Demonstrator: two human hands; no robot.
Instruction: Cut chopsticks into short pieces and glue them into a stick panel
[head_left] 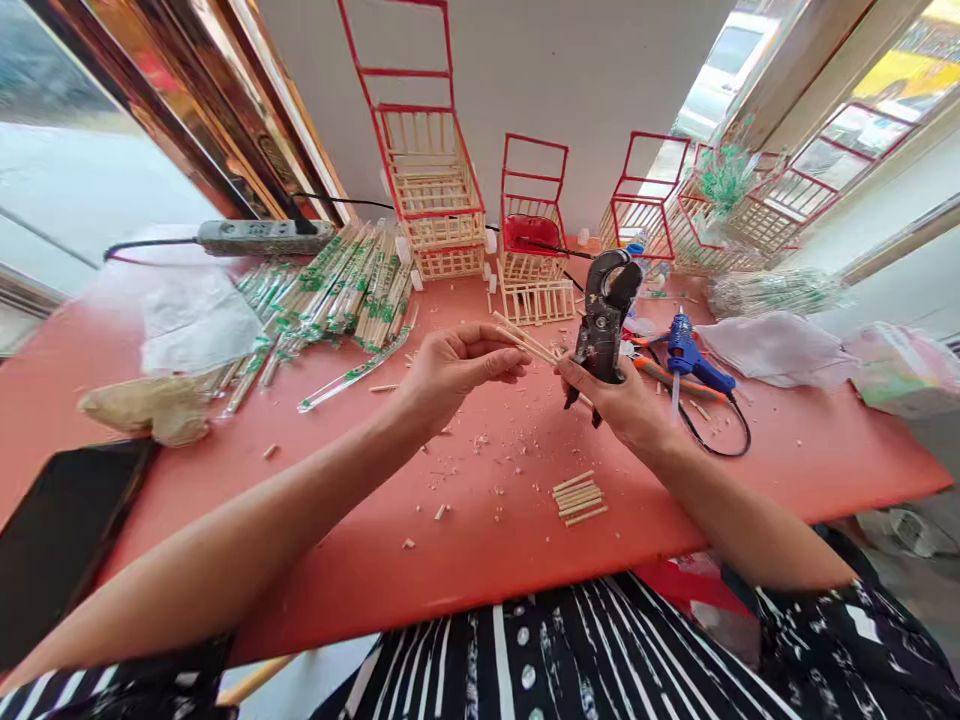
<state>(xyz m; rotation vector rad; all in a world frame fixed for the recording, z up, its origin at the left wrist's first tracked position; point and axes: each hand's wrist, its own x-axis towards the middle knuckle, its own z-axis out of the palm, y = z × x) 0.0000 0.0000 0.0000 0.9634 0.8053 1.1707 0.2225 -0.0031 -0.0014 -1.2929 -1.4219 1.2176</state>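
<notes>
The left hand (450, 372) pinched a few thin wooden sticks (529, 341) between thumb and fingertips, above the middle of the red surface (337, 520). The right hand (626, 400) was closed around the handles of a dark cutter (604, 320), whose head stood upright, just beside the far ends of the sticks. A small pile of cut sticks (579, 497) lay near the front edge. A blue glue gun (690, 355) lay toward the right edge.
</notes>
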